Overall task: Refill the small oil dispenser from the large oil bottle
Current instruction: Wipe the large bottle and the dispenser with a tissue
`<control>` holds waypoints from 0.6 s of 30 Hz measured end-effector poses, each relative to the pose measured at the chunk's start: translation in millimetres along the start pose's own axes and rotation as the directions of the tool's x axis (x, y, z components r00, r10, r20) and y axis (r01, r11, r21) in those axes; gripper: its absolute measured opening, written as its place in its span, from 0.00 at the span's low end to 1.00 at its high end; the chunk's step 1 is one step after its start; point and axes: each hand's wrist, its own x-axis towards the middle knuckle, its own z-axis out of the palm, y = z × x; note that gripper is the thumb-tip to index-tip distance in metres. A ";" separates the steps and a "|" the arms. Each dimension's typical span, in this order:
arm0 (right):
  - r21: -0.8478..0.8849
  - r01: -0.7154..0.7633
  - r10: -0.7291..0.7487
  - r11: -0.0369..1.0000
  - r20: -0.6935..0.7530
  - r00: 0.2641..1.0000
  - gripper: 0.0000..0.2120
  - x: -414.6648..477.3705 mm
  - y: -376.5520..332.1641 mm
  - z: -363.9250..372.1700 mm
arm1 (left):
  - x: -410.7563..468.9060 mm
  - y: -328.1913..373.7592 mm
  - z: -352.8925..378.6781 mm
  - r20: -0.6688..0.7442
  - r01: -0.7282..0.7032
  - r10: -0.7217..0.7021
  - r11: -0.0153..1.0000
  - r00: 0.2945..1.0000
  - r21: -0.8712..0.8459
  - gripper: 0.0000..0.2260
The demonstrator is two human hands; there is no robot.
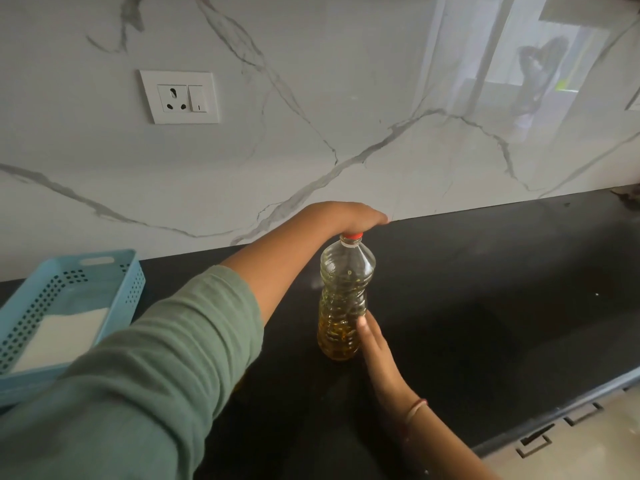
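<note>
Well off counter edge (pixel 554 408), left hand (pixel 346 216) grips cap (pixel 351 236); right hand (pixel 375 351) flat against bottle (pixel 346 289).

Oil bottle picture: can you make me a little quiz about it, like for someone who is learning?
1. True or false: the oil bottle lies on its side on the counter.
2. What colour is its cap?
3. The right hand touches the bottle with: A) straight fingers, B) a fist, C) a spoon.
Key: 1 false, it stands upright; 2 red; 3 A.
</note>
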 end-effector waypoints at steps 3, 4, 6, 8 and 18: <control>0.015 0.082 -0.081 0.997 -0.048 0.996 0.49 5.0 -18.1 -0.5 | -0.3 -0.6 -0.8 -0.003 0.000 0.000 1.000 1.000 -0.012 0.26; 0.009 0.097 -0.096 0.995 -0.059 0.994 0.49 5.5 -21.9 0.0 | -0.8 -0.9 -1.0 -0.005 0.002 -0.002 1.000 1.000 -0.013 0.26; -0.009 0.118 -0.119 0.993 -0.075 0.990 0.50 4.4 -23.6 2.1 | -1.4 -0.9 -1.2 -0.008 0.006 -0.006 1.000 1.000 -0.008 0.26; -0.018 0.137 -0.138 0.990 -0.095 0.986 0.47 0.3 -15.9 6.0 | -1.0 -0.7 -0.8 -0.009 0.004 -0.004 1.000 1.000 0.003 0.26; 0.065 0.054 -0.047 0.996 -0.109 0.993 0.40 -3.3 -9.8 5.7 | 3.0 -2.3 0.1 -0.003 0.005 -0.005 1.000 1.000 0.015 0.27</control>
